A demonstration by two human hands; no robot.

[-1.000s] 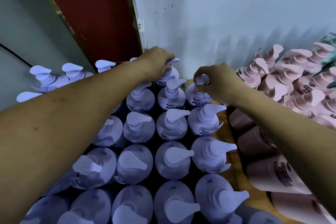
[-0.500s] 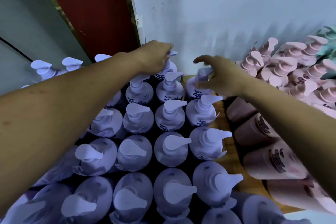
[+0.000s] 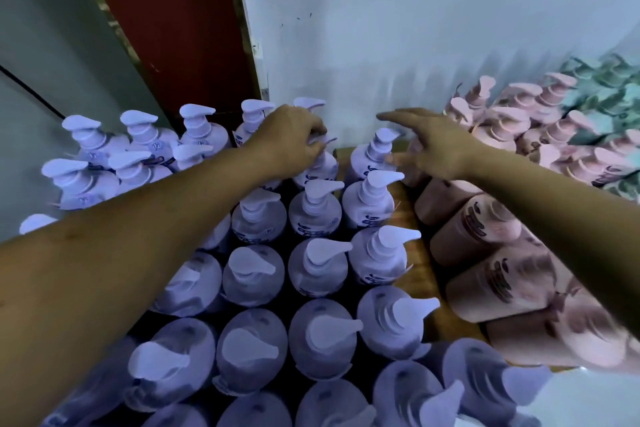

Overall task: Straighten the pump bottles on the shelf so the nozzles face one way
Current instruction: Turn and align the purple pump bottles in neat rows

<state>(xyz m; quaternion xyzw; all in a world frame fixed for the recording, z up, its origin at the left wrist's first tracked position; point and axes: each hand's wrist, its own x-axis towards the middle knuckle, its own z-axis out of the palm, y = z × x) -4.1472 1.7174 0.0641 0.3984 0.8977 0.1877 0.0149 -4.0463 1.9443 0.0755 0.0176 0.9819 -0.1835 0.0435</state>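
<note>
lilac pump bottles (image 3: 318, 218): upright rows, nozzles mostly rightward | left hand (image 3: 294, 139): fingers curled round back-row bottle (image 3: 320, 168) pump | right hand (image 3: 438, 146): fingers straight, holding nothing

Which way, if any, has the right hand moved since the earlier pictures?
Yes. The right hand has let go of the back purple bottle and drawn right, toward the pink bottles, fingers straight.

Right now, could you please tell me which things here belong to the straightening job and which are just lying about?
Job: purple pump bottles; left hand gripping one at the back; open right hand; wooden shelf.
Lying about: pink bottles on their sides; green bottles; red door.
</note>
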